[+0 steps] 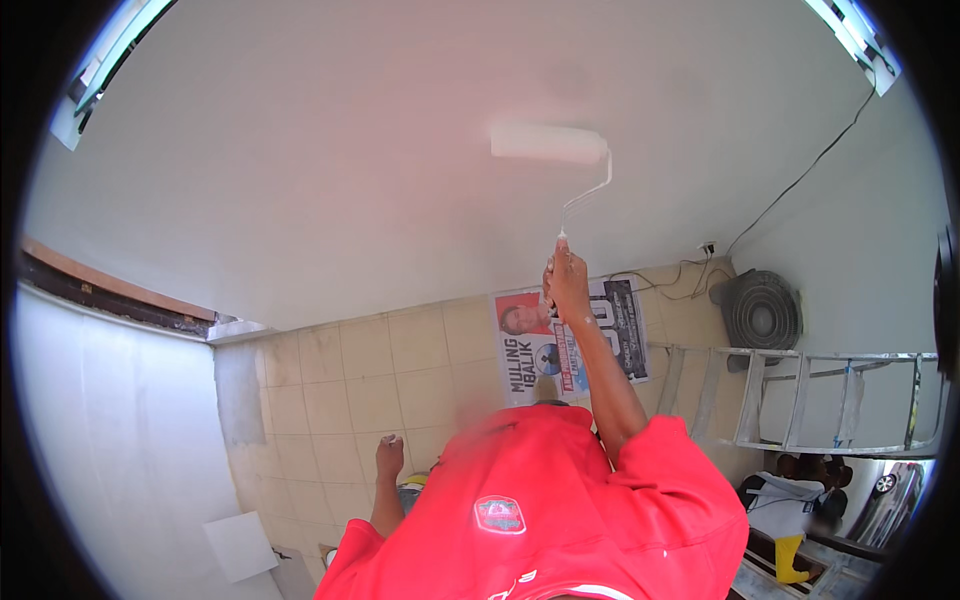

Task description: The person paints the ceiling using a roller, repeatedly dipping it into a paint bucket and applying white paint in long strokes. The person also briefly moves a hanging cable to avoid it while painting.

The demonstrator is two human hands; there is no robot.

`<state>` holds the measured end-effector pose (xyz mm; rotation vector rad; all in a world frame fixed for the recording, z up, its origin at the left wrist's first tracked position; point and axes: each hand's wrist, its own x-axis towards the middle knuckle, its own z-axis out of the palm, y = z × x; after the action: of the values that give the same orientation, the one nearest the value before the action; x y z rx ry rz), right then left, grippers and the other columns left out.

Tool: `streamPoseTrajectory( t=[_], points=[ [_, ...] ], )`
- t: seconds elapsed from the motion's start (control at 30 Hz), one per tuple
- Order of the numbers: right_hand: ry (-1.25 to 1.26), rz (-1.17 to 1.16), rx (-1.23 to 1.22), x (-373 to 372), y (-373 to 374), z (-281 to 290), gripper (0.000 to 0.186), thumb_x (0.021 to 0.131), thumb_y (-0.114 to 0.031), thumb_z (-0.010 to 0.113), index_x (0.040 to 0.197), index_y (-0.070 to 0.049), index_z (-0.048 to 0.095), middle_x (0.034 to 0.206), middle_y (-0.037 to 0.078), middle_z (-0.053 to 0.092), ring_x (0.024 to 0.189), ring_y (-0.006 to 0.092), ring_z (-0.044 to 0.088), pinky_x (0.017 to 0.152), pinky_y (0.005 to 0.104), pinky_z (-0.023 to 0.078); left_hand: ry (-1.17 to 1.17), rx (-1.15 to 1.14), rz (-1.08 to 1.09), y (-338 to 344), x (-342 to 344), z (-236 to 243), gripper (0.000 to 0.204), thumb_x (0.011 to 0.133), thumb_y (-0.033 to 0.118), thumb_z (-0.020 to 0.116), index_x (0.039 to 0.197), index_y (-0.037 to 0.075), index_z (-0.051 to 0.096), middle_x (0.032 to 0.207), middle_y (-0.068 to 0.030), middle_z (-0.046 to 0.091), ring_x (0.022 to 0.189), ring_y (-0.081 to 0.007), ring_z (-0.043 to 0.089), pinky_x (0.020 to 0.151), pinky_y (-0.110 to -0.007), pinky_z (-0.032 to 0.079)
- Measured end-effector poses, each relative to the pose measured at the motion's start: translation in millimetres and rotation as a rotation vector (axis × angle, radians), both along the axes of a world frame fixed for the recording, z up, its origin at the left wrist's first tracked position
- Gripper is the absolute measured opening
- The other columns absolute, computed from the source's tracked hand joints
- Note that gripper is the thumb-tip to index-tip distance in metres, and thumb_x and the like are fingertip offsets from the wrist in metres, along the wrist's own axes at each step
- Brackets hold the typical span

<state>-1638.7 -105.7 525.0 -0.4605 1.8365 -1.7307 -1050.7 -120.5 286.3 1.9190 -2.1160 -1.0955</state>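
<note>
While the white paint roller (548, 143) was up at the pale far wall (330, 150), a little right of the middle, your right hand (567, 285) gripped its handle, with the arm stretched forward. I could not tell whether the roller was pressing on the wall. Your left hand (390, 457) hung low on the left, beside your red shirt (560, 500); its fingers looked curled, but I could not tell whether they held something. Under your right arm, a printed sheet (520, 365) was lying on the beige tiled floor (350, 360). Farther to the right, a dark round fan (765, 312) stood near the corner, and a thin black cable (806, 172) climbed the wall above it. Nearer on the right was a metal ladder (797, 402), and beyond its near side another person (782, 508) in a white top. On the near left, a white flat panel (240, 547) stood close to the left wall (130, 430).
</note>
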Motion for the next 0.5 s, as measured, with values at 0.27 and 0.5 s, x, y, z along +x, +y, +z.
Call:
streamPoseTrajectory(
  t=[0.27, 0.5],
  points=[
    [0.15, -0.04, 0.005, -14.1, -24.5, 67.4, 0.051, 0.109, -0.038, 0.048, 0.077, 0.001, 0.05, 0.052, 0.008, 0.041, 0.045, 0.0231, 0.05, 0.049, 0.0412, 0.046, 0.0, 0.024, 0.007, -18.4, -25.1, 7.5, 0.049, 0.099, 0.032, 0.062, 0.123, -0.009, 0.064, 0.098, -0.0212, 0.076, 0.095, -0.0313, 0.075, 0.086, -0.04, 0.057],
    [0.093, 0.029, 0.023, -12.2, -25.5, 32.7, 0.05, 0.108, -0.036, 0.046, 0.075, 0.001, 0.053, 0.054, 0.012, 0.049, 0.046, 0.0234, 0.054, 0.047, 0.0406, 0.043, 0.004, 0.059, 0.029, -14.7, -27.2, 8.6, 0.048, 0.098, 0.033, 0.062, 0.123, -0.008, 0.065, 0.104, -0.0251, 0.075, 0.102, -0.0357, 0.072, 0.091, -0.043, 0.056]
  ],
)
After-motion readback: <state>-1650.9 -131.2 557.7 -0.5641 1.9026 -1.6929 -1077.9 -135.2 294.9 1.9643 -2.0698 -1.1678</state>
